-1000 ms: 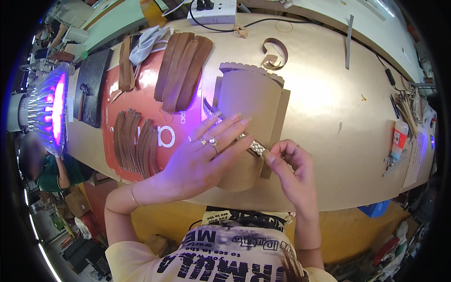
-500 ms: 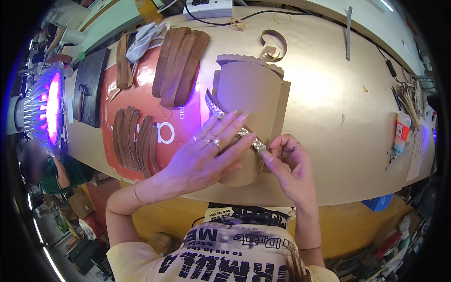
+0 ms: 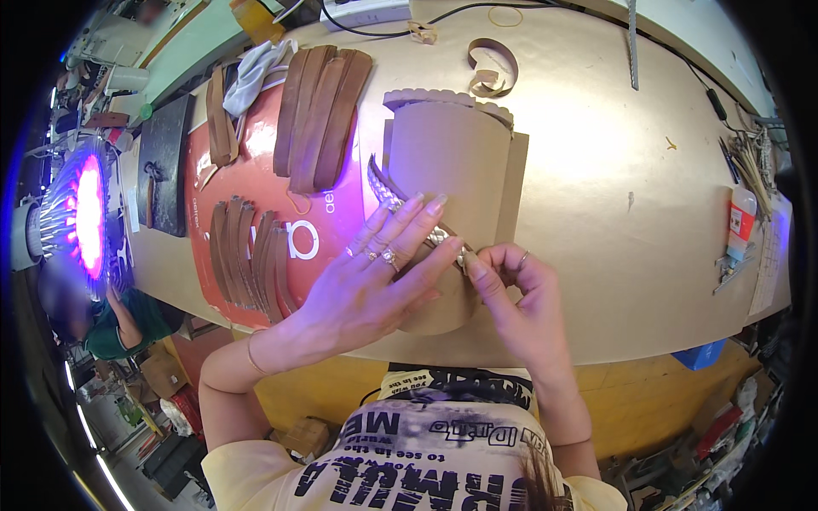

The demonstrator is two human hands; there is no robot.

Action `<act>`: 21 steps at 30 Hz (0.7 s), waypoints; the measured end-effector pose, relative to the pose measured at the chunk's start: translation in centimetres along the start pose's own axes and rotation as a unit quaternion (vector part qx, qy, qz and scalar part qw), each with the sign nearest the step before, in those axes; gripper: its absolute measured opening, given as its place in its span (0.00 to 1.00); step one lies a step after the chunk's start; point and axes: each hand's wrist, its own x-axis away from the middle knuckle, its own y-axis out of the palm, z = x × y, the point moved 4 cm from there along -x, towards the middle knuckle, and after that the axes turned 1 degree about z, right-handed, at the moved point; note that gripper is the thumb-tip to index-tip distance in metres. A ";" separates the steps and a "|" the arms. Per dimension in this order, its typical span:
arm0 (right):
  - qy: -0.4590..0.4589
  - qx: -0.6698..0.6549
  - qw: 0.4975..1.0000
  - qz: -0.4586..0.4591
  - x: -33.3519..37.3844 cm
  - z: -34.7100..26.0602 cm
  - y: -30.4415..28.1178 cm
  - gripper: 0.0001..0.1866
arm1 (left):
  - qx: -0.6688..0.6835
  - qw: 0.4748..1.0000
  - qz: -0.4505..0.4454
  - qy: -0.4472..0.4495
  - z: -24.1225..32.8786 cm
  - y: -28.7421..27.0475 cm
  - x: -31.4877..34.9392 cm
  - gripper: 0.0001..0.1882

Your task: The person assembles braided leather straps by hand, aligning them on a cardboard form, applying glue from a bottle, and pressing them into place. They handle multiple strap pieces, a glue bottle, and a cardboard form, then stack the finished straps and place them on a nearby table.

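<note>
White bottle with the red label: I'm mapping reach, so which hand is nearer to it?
Right. The right hand, at the lower end of the braided strip, is left of the bottle; the left hand, laid across the strip, is farther left.

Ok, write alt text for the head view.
A person's left hand lies over a braided silver strap across a brown cylinder; the right hand pinches the strap's lower end. Brown strips lie to the left.

Workshop: brown strips [image 3: 322,123] grouped on long workbench [image 3: 613,264], finned lamp [image 3: 75,217] glowing.
</note>
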 end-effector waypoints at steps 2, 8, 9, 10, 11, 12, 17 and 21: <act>-0.012 0.027 0.999 0.014 0.0 0.0 0.2 0.08 | 0.003 1.000 0.007 0.001 0.0 0.0 0.0 0.34; 0.021 0.021 0.999 0.030 -0.2 1.5 -0.4 0.13 | 0.036 0.999 0.031 0.001 -0.1 0.3 0.3 0.33; 0.023 0.028 0.999 0.025 -0.4 1.9 -0.6 0.13 | 0.044 0.999 0.031 -0.003 -0.1 0.4 0.4 0.33; 0.024 0.033 0.999 0.022 -0.6 2.3 -0.8 0.14 | 0.040 0.999 0.036 0.001 -0.1 0.5 0.5 0.32; 0.012 0.027 0.999 0.013 -0.8 2.5 -0.8 0.15 | 0.038 0.998 0.041 0.002 -0.2 0.6 0.5 0.32; 0.014 0.029 0.999 0.022 -0.9 2.9 -0.9 0.15 | 0.038 0.998 0.051 0.004 -0.2 0.6 0.6 0.31; -0.002 -0.081 0.996 0.045 -1.3 3.2 -1.5 0.11 | 0.086 0.993 0.083 0.017 -0.4 1.1 0.6 0.27; -0.069 -0.061 0.994 0.059 -0.8 1.7 -1.6 0.12 | 0.076 0.992 0.098 0.007 -0.5 1.5 0.8 0.26</act>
